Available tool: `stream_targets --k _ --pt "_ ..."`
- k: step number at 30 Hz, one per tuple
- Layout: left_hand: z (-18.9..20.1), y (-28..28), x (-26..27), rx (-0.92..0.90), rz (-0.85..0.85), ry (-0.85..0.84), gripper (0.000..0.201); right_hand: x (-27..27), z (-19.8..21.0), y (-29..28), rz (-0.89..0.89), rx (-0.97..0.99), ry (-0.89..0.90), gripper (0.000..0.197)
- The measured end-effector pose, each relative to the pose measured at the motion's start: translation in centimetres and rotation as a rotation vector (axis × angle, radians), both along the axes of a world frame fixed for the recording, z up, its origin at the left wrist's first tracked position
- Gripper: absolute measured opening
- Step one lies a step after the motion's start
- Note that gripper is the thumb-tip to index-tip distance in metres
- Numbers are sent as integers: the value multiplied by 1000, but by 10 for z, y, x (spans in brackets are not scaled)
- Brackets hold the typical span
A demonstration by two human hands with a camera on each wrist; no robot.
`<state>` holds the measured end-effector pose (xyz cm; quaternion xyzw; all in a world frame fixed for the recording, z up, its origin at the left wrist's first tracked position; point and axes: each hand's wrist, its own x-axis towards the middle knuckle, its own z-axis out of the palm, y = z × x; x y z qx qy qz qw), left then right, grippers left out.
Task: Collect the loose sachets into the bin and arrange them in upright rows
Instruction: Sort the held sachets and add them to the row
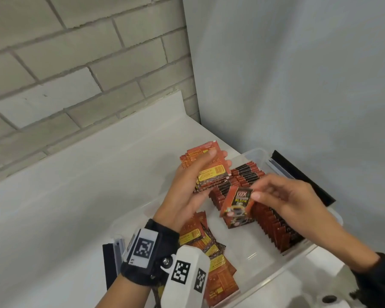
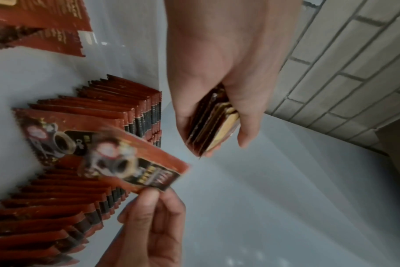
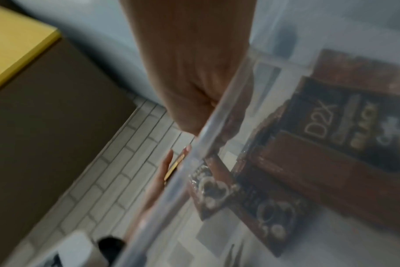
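One sachet (image 1: 237, 203) pinched by right hand (image 1: 293, 201) above bin (image 1: 282, 270)

Clear plastic bin (image 1: 257, 153) sitting on white desk (image 1: 87, 196), tucked toward the corner. Inside, red-brown sachets standing upright in two rows (image 1: 273, 221) along the right side, black top bands showing. Loose sachets (image 1: 211, 252) lying flat and overlapping at the bin's near left end, yellow label panels facing up. A stack of sachets (image 1: 209, 172) being held above the bin. One single sachet (image 1: 237, 202) hanging tilted over the rows, printed front facing out.
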<state>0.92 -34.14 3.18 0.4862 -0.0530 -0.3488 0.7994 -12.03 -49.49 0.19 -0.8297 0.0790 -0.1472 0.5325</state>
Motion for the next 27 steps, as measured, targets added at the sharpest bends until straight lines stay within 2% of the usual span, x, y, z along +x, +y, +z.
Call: stream_targets --k 3,7,11,16,21,27 --pt "0 -1 -1 -2 20 19 36 3 -8 5 104 -385 -32 10" --pt "0 -1 -2 -24 12 38 42 5 -18 7 178 -589 7 20" --pt "-1 -1 -1 -31 2 58 41 8 -16 10 160 -819 -78 35" --pt "-2 -2 -4 -23 -36 80 36 11 -14 13 131 -906 -152 36" --pt "-3 -2 -4 34 -41 107 41 10 -15 13 116 -923 -138 39" --pt "-5 -1 -3 48 -36 138 26 12 -27 8 91 -875 -137 44"
